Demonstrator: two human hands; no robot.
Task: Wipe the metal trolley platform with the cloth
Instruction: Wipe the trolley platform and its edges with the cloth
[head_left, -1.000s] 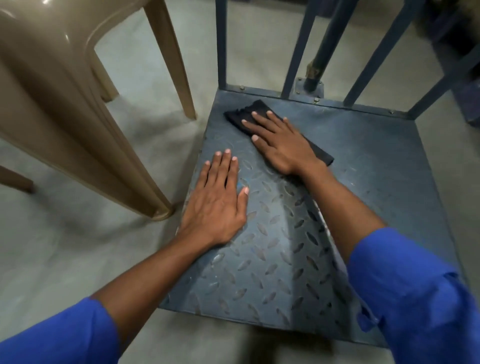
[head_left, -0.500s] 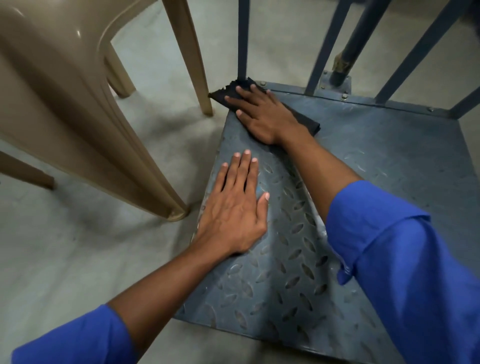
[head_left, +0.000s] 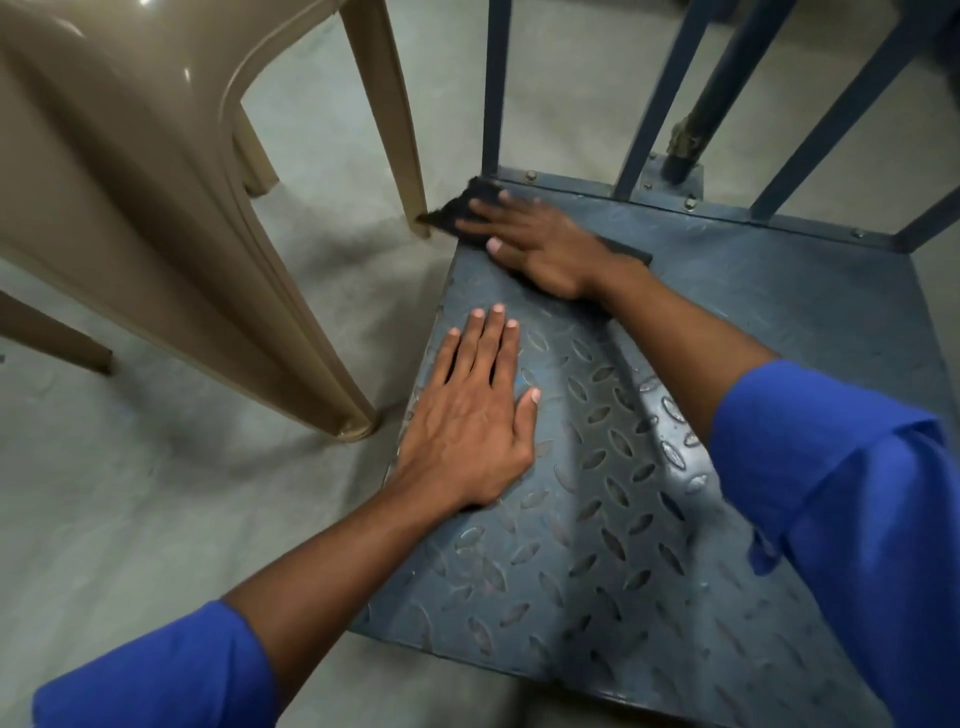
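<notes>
Chair (head_left: 156, 208): beige plastic, it stands on the floor to the left of the platform (head_left: 597, 519). One leg comes down just beside the platform's far left corner, another near the middle of its left edge.

Floor (head_left: 130, 493): grey and plain, around the platform.

Left sleeve (head_left: 156, 670): blue, over the floor at the platform's near left side.

Left hand (head_left: 467, 421): it lies flat, palm down, on the platform near the left edge. The fingers are straight and close together, the thumb is out to the side. It holds nothing.

Cloth (head_left: 449, 213): black, on the far left corner of the platform. One tip goes past the left edge towards the chair leg; I cannot tell if it touches the leg.

Right hand (head_left: 540, 244): a little blurred. It presses flat on the cloth with the fingers stretched out, not curled around it.

Platform: blue-grey metal with a raised oval pattern.

Bars (head_left: 496, 88): blue metal, they rise from the far edge of the platform.

Right sleeve (head_left: 857, 493): blue, above the right part of the platform.
</notes>
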